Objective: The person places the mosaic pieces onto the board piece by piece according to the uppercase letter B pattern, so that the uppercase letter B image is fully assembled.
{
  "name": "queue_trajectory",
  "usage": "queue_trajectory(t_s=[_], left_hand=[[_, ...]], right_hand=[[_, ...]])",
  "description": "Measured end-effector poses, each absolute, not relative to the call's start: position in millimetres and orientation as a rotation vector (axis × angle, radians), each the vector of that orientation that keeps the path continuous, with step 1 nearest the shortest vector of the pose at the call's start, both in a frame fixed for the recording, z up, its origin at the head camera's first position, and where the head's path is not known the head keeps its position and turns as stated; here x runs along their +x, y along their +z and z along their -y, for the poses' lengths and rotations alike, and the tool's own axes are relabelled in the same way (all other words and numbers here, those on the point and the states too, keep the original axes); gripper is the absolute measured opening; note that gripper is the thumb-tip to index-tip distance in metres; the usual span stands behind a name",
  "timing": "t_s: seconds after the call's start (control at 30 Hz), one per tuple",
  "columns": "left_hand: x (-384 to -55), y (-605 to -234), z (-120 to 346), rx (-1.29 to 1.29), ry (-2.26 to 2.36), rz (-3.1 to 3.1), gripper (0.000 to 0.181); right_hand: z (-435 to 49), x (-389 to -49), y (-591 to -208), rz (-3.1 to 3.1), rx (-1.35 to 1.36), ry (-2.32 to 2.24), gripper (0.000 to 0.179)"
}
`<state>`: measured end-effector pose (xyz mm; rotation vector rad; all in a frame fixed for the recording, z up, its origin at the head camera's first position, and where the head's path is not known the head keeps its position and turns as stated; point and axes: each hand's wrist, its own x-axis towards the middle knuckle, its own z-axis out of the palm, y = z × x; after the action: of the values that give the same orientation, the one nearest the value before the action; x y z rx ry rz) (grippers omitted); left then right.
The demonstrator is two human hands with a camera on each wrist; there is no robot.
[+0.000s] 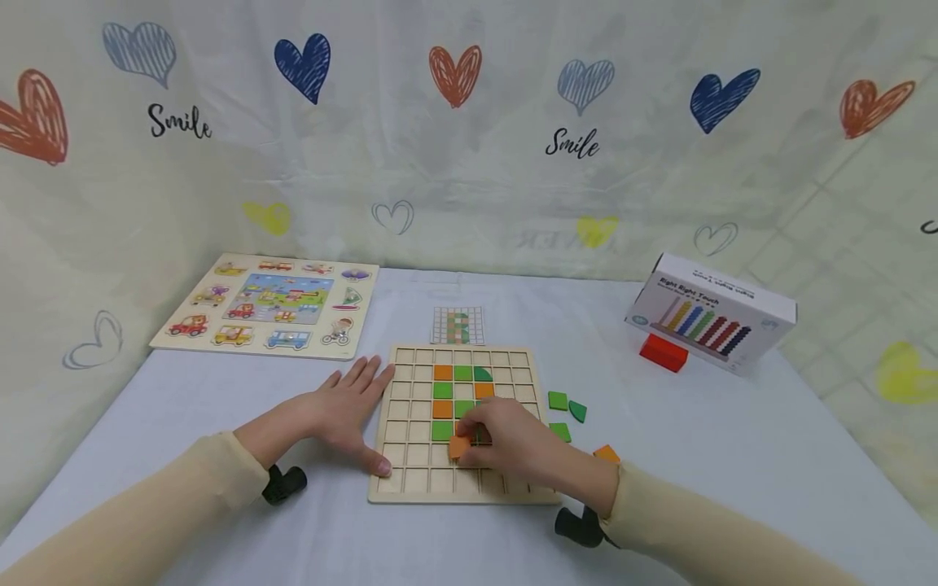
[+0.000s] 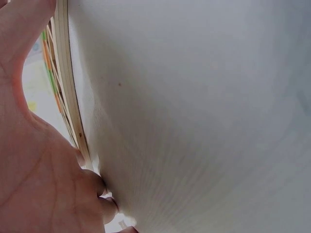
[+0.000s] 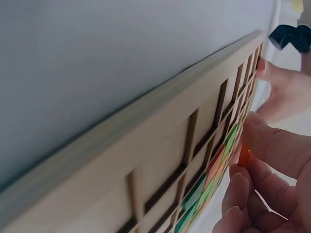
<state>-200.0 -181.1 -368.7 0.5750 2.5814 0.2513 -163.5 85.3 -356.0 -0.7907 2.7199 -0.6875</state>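
A wooden grid board [image 1: 396, 456] lies on the table, with several orange, green and dark green tiles set in its middle cells. My right hand [image 1: 513, 435] pinches an orange square tile [image 1: 458, 447] between thumb and fingers, over the cells just below the filled ones. In the right wrist view, the tile [image 3: 243, 154] shows as a thin orange edge between thumb and fingertips. With fingers spread, my left hand [image 1: 340, 411] rests at the board's left edge, thumb near the lower corner. The left wrist view shows the palm [image 2: 43, 145] beside the board's rim [image 2: 73, 97].
Behind the board lies a printed pattern card [image 1: 458, 325]. Right of it are loose green tiles [image 1: 558, 400], a dark green quarter-round [image 1: 577, 411] and an orange tile [image 1: 607, 453]. A box [image 1: 711, 313] leans on a red block [image 1: 664, 352]. A picture puzzle [image 1: 286, 342] lies back left.
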Motion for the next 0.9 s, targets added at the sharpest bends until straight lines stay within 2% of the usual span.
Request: queue_trajectory(t_s=[0.3,0.9], left_hand=[[-201,-370,181,0.563,0.242,-2.58,0.14],[-197,-365,180,0.564,0.25,-2.578,0.14]], right_hand=[[-64,-160,-358,-2.735,-0.844,-0.578,0.023],[-57,-158,-362,-2.74,-0.821,-0.56,0.019]])
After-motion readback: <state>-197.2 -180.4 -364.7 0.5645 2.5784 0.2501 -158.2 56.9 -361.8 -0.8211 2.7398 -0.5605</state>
